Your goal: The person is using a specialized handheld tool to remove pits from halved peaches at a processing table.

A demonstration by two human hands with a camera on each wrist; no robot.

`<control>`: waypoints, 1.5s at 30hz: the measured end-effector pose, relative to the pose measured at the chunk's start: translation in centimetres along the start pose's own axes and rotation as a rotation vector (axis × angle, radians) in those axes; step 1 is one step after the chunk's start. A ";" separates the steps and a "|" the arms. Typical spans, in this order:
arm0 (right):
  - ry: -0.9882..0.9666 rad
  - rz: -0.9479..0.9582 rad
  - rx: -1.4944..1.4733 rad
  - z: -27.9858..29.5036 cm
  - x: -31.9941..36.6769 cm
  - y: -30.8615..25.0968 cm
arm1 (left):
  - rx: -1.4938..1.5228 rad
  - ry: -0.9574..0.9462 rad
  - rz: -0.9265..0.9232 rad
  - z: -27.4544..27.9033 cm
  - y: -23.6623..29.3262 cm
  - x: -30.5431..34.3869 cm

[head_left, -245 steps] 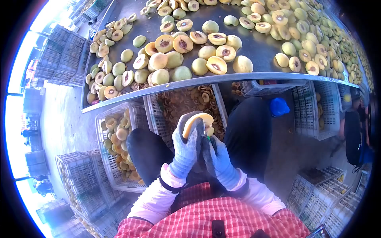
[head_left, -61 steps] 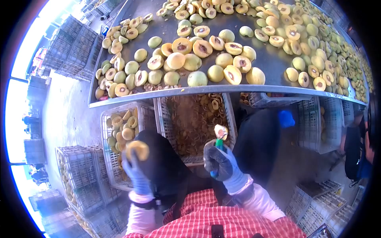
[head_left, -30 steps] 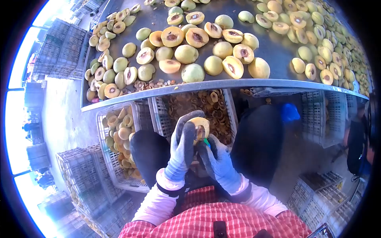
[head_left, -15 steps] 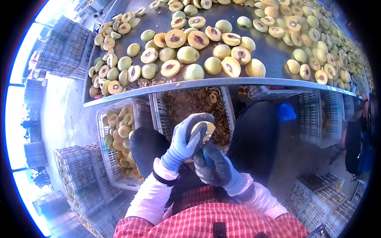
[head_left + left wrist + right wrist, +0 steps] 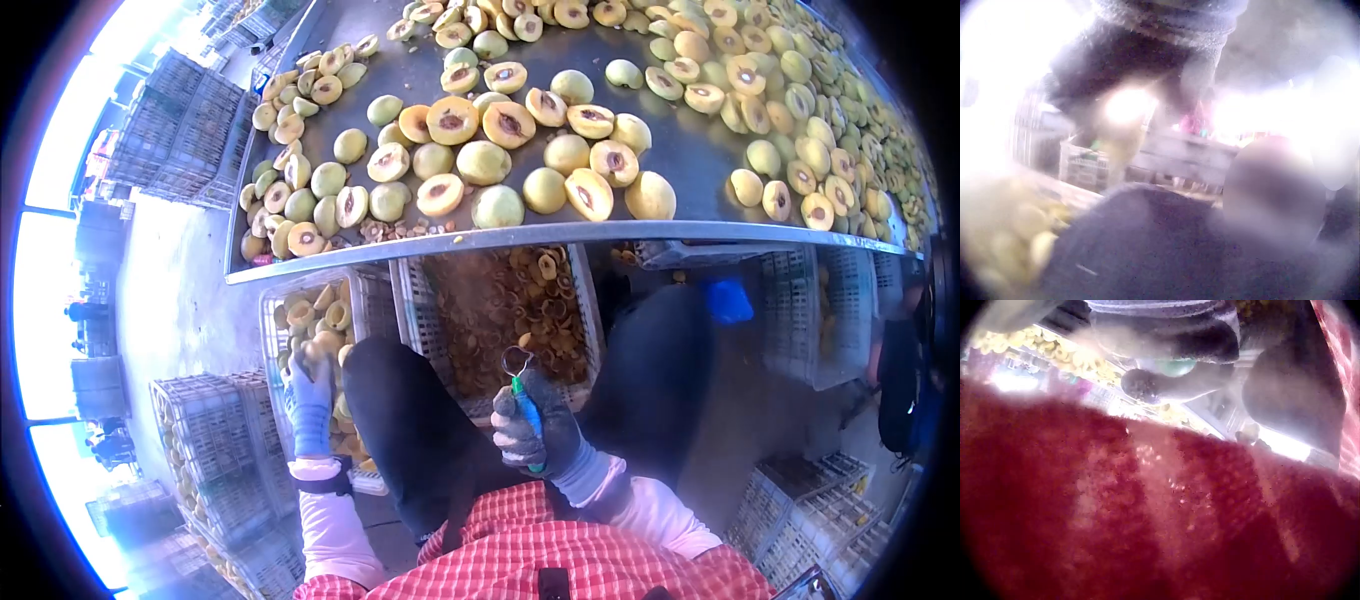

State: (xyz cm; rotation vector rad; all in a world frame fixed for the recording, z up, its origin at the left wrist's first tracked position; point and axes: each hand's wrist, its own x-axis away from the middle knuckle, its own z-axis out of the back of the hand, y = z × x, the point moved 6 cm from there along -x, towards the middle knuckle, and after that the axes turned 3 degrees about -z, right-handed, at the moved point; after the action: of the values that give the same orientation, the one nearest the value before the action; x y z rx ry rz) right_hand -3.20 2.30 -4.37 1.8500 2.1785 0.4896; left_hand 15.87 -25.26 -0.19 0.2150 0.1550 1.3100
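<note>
My gloved left hand [image 5: 308,400] reaches over the left crate [image 5: 372,300] of peach halves. Its fingers and thumb are around a blurred peach half [image 5: 323,344], just above the pile. In the left wrist view the hand [image 5: 1141,69] is dark and blurred, with a yellowish shape beneath it. Before my right knee, the gloved right hand [image 5: 540,425] grips a pitting tool [image 5: 527,408] with a green-blue handle. Its metal loop points up and holds no fruit. The right wrist view shows the curled hand [image 5: 1166,337] and a bit of green handle [image 5: 1175,366].
A metal table [image 5: 600,232] spans the front, bearing many cut peaches [image 5: 483,162]. Under its edge, between the knees, stands a crate [image 5: 412,310] of brown scraps. More crates [image 5: 215,440] are stacked at left and right [image 5: 790,500]. A blue bag [image 5: 728,301] lies beyond the right knee.
Half a second ago both hands were together at a peach half, the tool at its cut face. The left hand has since swung left over the crate; the right hand stays mid-front, tool raised.
</note>
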 end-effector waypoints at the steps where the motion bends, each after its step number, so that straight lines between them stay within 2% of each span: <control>1: 0.118 0.031 0.053 0.3 -0.2 -0.2 | -0.243 0.023 -0.204 0.4 1.0 -0.7; 2: 0.190 0.039 0.110 0.3 -0.5 -0.3 | -0.035 0.121 -0.279 2.1 5.5 -0.6; 3: 0.265 0.049 0.167 0.2 -0.8 -0.4 | 0.344 0.139 -0.260 2.7 9.3 -0.9; 5: 0.355 0.041 0.248 0.4 -1.2 -0.6 | 0.404 0.088 -0.280 4.5 19.0 -1.1; 6: 0.369 0.029 0.271 0.5 -1.1 -0.6 | 0.476 0.076 -0.321 1.8 20.4 -3.5; 7: 0.385 0.023 0.294 0.7 -1.0 -0.7 | 0.270 0.021 -0.394 1.1 23.8 -4.6; 8: 0.414 0.058 0.291 1.4 -0.7 -0.9 | 0.193 -0.027 -0.442 -2.0 25.8 -6.6; 9: 0.442 0.095 0.286 2.4 -0.5 -1.2 | 0.021 -0.092 -0.590 -5.0 28.0 -8.0; 10: 0.471 0.131 0.277 3.0 -0.3 -1.4 | 0.083 -0.100 -0.640 -8.7 28.6 -9.5; 12: 0.442 0.401 0.548 0.0 0.3 -2.9 | 0.264 -0.266 -0.731 -8.6 30.5 -9.0; 14: 0.508 0.587 0.642 -1.6 1.0 -4.7 | 0.644 -0.249 -0.823 -6.5 30.9 -6.4; 16: 0.679 0.679 0.552 -1.5 1.5 -6.7 | 0.765 -0.325 -0.734 -4.9 30.0 -2.0; 17: 0.699 0.723 0.669 -2.4 1.6 -7.3 | 0.827 -0.378 -0.723 -4.8 29.1 0.1; 20: 0.729 0.834 1.053 -5.4 1.5 -8.2 | 0.980 -0.482 -0.622 -4.5 27.6 5.5; 21: 0.671 0.774 0.886 -4.7 1.1 -7.8 | 1.011 -0.536 -0.572 -5.0 26.9 6.6; 22: 0.637 0.761 0.883 -4.9 1.1 -7.5 | 1.042 -0.592 -0.520 -5.4 26.2 7.8; 23: 0.601 0.749 0.881 -5.1 1.0 -7.3 | 1.342 -0.678 -0.236 -5.5 25.9 9.1; 24: 0.561 0.737 0.881 -5.3 0.9 -7.0 | 1.433 -0.775 -0.136 -5.0 25.9 9.9; 27: 0.618 0.787 1.142 -4.5 1.6 -7.3 | 1.544 -0.802 0.092 -7.8 23.9 11.4; 28: 0.634 0.807 1.230 -4.5 1.8 -7.3 | 1.543 -0.784 0.083 -8.0 23.5 11.4; 29: 0.761 0.847 1.452 -5.9 2.4 -6.8 | 1.542 -0.767 0.074 -7.9 23.3 11.4; 31: 0.767 0.842 1.688 -7.4 2.9 -5.7 | 1.539 -0.727 0.065 -7.0 23.2 11.6; 33: 0.768 0.817 1.924 -8.2 3.2 -4.5 | 1.451 -0.676 -0.024 -6.0 23.3 12.0; 34: 0.767 0.819 1.925 -8.0 3.3 -4.3 | 1.406 -0.649 -0.069 -5.7 23.5 12.1; 35: 0.767 0.820 1.925 -7.5 3.4 -4.3 | 1.344 -0.554 -0.209 -4.8 24.0 12.1; 38: 0.753 0.879 1.948 -7.2 3.6 -3.8 | 1.246 -0.426 -0.326 -3.7 24.4 12.8; 40: 0.728 0.918 1.932 -7.3 3.8 -3.5 | 1.335 -0.422 -0.228 -3.8 24.4 13.4; 43: 0.683 0.831 1.819 -7.5 4.0 -3.0 | 1.394 -0.444 -0.127 -4.7 24.2 13.8; 45: 0.658 0.804 1.836 -6.0 4.1 -2.8 | 1.363 -0.443 -0.188 -4.7 24.3 13.8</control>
State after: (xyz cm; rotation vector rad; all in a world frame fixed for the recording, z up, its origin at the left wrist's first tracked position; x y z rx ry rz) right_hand -8.81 5.39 0.12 3.8145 2.0009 -1.7000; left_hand -4.55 -5.70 1.34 1.5835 0.6562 0.7509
